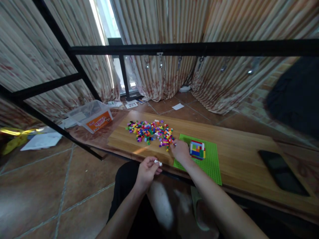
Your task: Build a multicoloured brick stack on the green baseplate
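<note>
My left hand (147, 170), by the table's front edge, pinches a small white toy brick (158, 163) between thumb and fingers; it may be more than one piece. My right hand (180, 151) reaches over the left part of a green baseplate (211, 166). Its fingertips are pressed together at the right edge of a pile of loose coloured bricks (147, 130), and what they hold, if anything, is too small to make out. On the baseplate, just right of that hand, stands a low square build of mixed bricks (197, 150).
The wooden tabletop (239, 146) carries a black phone or tablet (282, 172) at the right. A clear plastic box with an orange label (99, 122) stands at the left. Beyond the table runs a black metal rail (174, 49) before striped curtains (159, 23). Papers (177, 106) lie on the tiled floor.
</note>
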`<action>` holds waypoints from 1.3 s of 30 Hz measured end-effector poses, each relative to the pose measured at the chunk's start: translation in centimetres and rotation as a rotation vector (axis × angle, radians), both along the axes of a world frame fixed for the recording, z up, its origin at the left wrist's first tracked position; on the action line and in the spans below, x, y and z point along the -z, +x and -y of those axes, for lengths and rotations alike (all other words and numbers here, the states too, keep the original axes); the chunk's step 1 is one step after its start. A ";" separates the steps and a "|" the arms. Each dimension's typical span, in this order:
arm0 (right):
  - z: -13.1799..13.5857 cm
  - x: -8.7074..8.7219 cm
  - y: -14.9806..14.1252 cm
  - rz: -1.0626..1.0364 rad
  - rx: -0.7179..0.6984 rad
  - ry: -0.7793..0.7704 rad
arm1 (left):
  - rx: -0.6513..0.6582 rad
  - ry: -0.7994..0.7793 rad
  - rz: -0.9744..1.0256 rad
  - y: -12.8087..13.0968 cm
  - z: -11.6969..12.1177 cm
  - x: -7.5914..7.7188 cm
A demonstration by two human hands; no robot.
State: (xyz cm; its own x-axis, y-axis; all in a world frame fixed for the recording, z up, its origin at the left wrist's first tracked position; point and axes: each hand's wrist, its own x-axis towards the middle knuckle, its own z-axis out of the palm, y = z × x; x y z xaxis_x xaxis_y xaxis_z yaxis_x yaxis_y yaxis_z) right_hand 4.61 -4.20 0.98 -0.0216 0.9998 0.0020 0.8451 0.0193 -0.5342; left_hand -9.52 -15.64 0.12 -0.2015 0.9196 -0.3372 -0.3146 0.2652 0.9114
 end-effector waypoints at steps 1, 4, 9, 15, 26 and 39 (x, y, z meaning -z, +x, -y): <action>-0.2 0.0 -0.2 0.027 0.010 -0.004 | 0.002 -0.004 0.004 -0.1 0.0 0.2; -0.7 0.0 -0.5 0.084 0.029 -0.016 | 0.005 -0.015 0.025 -0.3 -0.1 1.0; -0.8 -0.7 -0.4 0.131 -0.015 -0.018 | 0.008 -0.008 0.049 -0.5 -0.2 1.7; 0.5 -1.7 0.0 0.181 -0.079 0.025 | -0.009 0.011 0.060 -0.6 -0.3 2.0; 0.4 -0.3 -0.7 0.113 -0.157 0.184 | -0.058 0.069 0.025 -0.7 -0.6 2.4; 8.1 0.7 -1.8 -0.747 -0.096 -0.031 | -0.098 0.181 -0.038 0.0 -0.8 2.0</action>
